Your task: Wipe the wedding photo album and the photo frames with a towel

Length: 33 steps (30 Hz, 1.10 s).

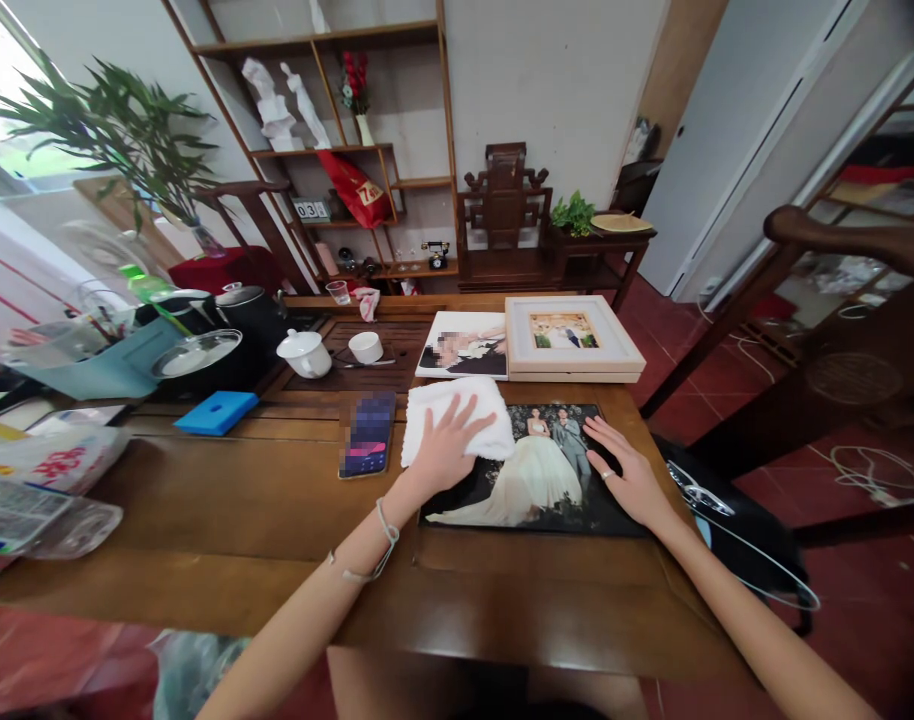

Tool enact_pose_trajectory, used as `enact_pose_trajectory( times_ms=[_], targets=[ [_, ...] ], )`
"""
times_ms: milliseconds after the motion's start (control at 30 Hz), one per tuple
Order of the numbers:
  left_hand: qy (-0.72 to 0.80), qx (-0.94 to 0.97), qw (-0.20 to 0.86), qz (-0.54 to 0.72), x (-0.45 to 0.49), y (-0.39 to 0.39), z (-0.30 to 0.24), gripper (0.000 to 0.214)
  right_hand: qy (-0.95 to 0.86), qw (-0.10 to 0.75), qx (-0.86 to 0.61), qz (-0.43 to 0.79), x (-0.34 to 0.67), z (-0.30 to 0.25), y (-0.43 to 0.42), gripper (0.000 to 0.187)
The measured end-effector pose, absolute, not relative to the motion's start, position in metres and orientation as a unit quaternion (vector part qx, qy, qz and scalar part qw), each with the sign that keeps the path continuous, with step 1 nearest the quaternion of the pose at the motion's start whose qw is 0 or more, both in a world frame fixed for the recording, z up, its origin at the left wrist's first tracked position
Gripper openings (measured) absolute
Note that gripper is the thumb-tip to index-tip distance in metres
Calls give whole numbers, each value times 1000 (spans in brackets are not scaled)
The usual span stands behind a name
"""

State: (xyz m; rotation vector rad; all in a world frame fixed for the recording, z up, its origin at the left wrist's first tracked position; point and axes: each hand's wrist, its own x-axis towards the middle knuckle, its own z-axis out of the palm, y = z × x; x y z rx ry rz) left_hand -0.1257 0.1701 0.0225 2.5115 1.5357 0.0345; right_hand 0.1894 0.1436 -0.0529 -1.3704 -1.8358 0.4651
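Note:
A wedding photo print (536,475) with a dark background lies flat on the wooden table (262,520). Over its upper left corner is a white cloth (427,410), partly on the photo and partly on the wood. My left hand (449,445) lies on the cloth with fingers spread and palm down. At the photo's right edge my right hand (628,472), wearing a ring, rests with its fingers stretched out on the print. A phone (367,435) with a lit screen lies left of the cloth.
Behind the photo are a white framed picture (614,340) and another photo panel (446,350). Further left stand a white lidded teapot (305,355), a small white cup (365,347), a blue box (217,412) and plastic packaging (74,525). A dark wooden chair (862,360) stands at right.

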Motion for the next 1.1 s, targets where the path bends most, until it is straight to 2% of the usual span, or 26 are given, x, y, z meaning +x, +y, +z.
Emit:
enact_pose_trajectory(
  times_ms=[167, 400, 500, 833, 967, 1100],
  targets=[
    [497, 863, 92, 13, -130, 125, 17, 96, -723, 396, -537, 181, 189, -53, 143, 41],
    [444, 884, 140, -44, -132, 35, 27, 113, -716, 404, -539, 183, 187, -52, 141, 40],
    [436, 887, 141, -50, -134, 45, 28, 112, -714, 405, -541, 182, 187, -52, 141, 40],
    [447, 892, 63, 21, -125, 171, 14, 89, -716, 402, -541, 182, 187, -50, 140, 40],
    [454, 889, 64, 12, -123, 164, 15, 88, -718, 402, -538, 181, 187, -51, 140, 41],
    [445, 891, 92, -8, -120, 119, 19, 98, -720, 403, -536, 179, 187, -52, 141, 41]
  ],
)
